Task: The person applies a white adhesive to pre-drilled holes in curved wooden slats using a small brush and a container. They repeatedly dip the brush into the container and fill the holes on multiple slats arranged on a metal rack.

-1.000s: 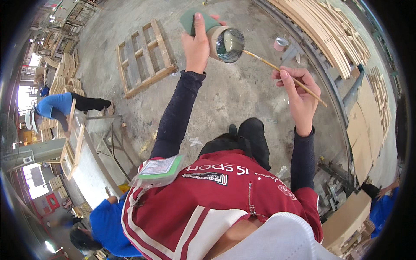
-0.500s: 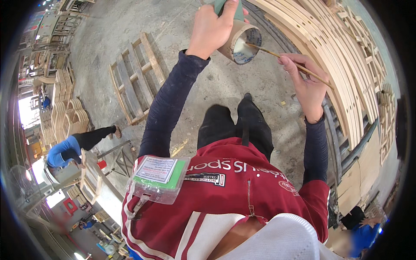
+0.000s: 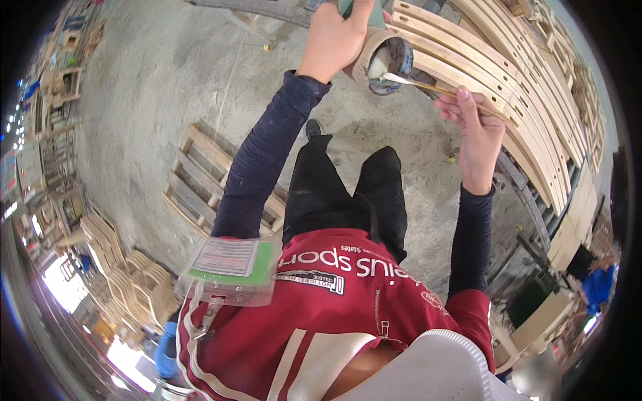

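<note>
My left hand (image 3: 334,41) is wrapped round a tan, cardboard-like cup (image 3: 362,67), tilted with its mouth toward me and to the right. White, glue-like paste (image 3: 378,60) lies inside. A green piece (image 3: 381,16) of unclear kind shows by the same hand, partly cut off by the upper edge. In my right hand (image 3: 479,130) a thin wooden stick (image 3: 438,89) is pinched between thumb and fingers. Its far end is coated white and lies at the cup's mouth; whether it touches the rim I cannot tell.
Long curved wooden slats (image 3: 528,100) with drilled holes are stacked close beyond my right hand. On the concrete floor to the left lies a wooden pallet (image 3: 190,175). Stacked curved wooden parts (image 3: 144,277) stand at the lower left. Someone in blue (image 3: 600,287) is at the far right.
I have stepped forward, with my legs apart, and the slats are now closer to the cup. The stick has been drawn partly out of the cup, baring its white-coated end.
</note>
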Demonstrator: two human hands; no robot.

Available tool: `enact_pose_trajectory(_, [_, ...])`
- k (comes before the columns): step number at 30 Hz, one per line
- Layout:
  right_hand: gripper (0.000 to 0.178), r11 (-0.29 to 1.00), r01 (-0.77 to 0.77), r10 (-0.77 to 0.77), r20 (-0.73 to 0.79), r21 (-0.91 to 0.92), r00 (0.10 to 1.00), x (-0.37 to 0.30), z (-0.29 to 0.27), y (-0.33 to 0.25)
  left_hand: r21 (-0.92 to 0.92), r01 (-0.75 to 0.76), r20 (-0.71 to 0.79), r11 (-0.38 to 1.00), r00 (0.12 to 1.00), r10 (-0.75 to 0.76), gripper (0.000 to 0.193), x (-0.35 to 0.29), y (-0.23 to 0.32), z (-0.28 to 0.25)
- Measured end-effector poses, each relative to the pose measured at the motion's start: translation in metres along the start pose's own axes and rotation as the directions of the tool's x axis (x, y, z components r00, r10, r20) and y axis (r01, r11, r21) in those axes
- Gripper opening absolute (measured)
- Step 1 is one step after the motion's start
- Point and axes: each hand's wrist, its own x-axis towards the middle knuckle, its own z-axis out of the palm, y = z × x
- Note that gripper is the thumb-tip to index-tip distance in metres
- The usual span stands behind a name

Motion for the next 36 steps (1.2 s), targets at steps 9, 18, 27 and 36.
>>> enact_pose_trajectory(9, [0.016, 0.942, -0.127, 0.197, -0.210, 0.310, 0.958, 0.052, 0.058, 0.052, -0.459, 0.223, 0.346, 0.860, 0.936, -0.059, 0.056, 0.081, -0.044, 0.017])
enact_pose_trajectory(18, [0.019, 0.973, -0.048, 0.143, -0.430, 0.225, 0.891, 0.072, 0.048, 0.088, -0.538, 0.327, 0.441, 0.777, 0.895, -0.070, 0.046, 0.101, -0.104, 0.045])
enact_pose_trajectory(27, [0.019, 0.995, -0.050, -0.006, -0.531, -0.090, 0.848, 0.084, 0.046, 0.125, -0.560, 0.493, 0.478, 0.666, 0.849, -0.226, 0.051, 0.093, -0.130, 0.017])
enact_pose_trajectory(36, [0.021, 0.993, -0.036, -0.034, -0.556, -0.114, 0.831, 0.086, 0.049, 0.129, -0.538, 0.530, 0.501, 0.656, 0.826, -0.256, 0.052, 0.085, -0.145, 0.001])
